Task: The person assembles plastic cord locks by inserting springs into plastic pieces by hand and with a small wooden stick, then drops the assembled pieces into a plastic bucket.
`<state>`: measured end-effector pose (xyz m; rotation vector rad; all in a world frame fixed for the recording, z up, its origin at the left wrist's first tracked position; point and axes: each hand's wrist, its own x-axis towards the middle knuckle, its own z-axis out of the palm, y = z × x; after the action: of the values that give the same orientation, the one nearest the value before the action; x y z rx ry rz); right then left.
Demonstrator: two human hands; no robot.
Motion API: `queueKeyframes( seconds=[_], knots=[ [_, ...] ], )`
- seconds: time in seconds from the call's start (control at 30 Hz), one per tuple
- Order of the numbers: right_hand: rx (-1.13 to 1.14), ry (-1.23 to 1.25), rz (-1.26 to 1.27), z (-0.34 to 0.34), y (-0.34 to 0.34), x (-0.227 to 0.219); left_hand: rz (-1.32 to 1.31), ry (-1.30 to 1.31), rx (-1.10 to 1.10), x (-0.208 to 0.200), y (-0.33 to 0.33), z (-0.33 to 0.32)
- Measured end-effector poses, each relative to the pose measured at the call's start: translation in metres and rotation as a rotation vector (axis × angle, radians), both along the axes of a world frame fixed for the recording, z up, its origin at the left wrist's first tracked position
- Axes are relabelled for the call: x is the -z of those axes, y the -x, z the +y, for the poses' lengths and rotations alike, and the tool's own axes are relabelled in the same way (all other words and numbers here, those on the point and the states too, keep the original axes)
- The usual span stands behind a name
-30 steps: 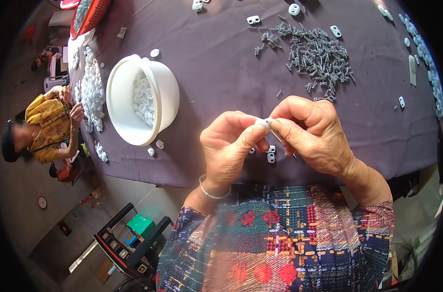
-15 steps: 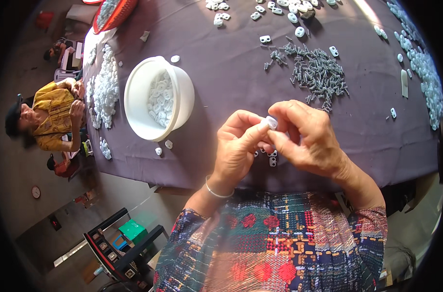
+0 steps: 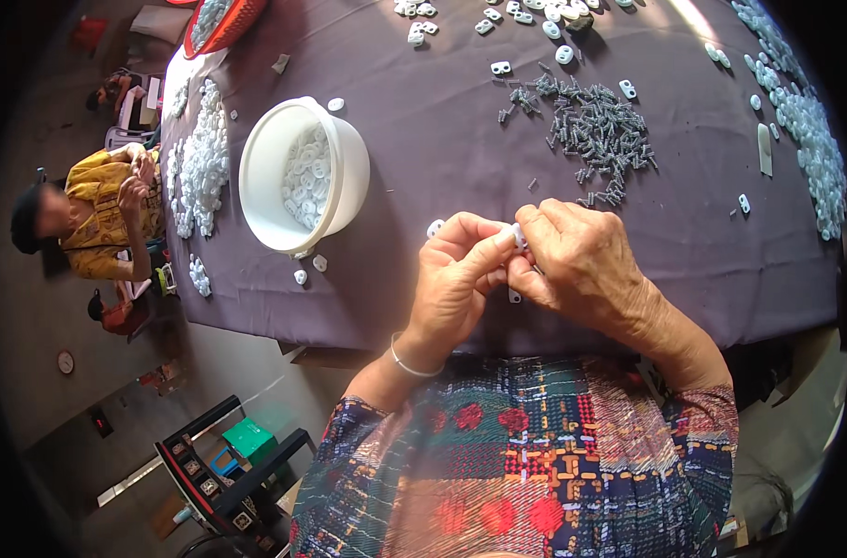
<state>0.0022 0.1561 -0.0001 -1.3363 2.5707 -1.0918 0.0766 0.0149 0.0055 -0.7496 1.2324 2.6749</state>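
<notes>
Before my body, my two hands meet over the near part of the table. My left hand is closed, pinching a small white plastic cord lock piece with holes between thumb and forefinger. Against the other side of that piece press the closed fingers of my right hand; anything small between them is hidden. One white piece lies just beyond my left fingers, and another two-hole piece shows below the hands. Past my right hand spreads a pile of small metal springs, with a single spring apart.
A white tub of white pieces stands left, beside a white heap. A red basket sits far left. More pieces line the right edge. Across the left side, a person in yellow works with both hands.
My right hand has rolled over, its back now showing more and its fingers closer around the piece. A white piece now shows beyond my left fingers. The view has shifted slightly.
</notes>
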Motion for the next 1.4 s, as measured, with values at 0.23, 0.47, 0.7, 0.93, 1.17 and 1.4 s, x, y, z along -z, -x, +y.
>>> queueKeyframes(
  seconds=[0.23, 0.47, 0.7, 0.93, 1.17, 1.4],
  knots=[
    [-0.04, 0.033, -0.017, 0.001, 0.001, 0.0, -0.016, 0.072, 0.091, -0.002, 0.0, -0.014],
    [-0.009, 0.308, -0.411, 0.001, 0.009, -0.01, -0.031, 0.132, 0.011, -0.006, 0.0, -0.01],
    [0.054, 0.274, -0.744, 0.003, 0.015, -0.012, -0.013, 0.187, 0.062, -0.002, 0.002, -0.01],
    [0.075, 0.328, -0.685, 0.001, 0.011, -0.006, 0.003, 0.392, 0.054, -0.004, 0.003, -0.004],
    [0.16, 0.316, -0.951, 0.0, 0.011, -0.006, 0.0, 0.36, -0.042, 0.001, 0.003, 0.003],
    [0.026, 0.264, -0.407, 0.0, 0.012, -0.002, 0.029, 0.196, -0.06, 0.006, 0.003, -0.001]
  ],
)
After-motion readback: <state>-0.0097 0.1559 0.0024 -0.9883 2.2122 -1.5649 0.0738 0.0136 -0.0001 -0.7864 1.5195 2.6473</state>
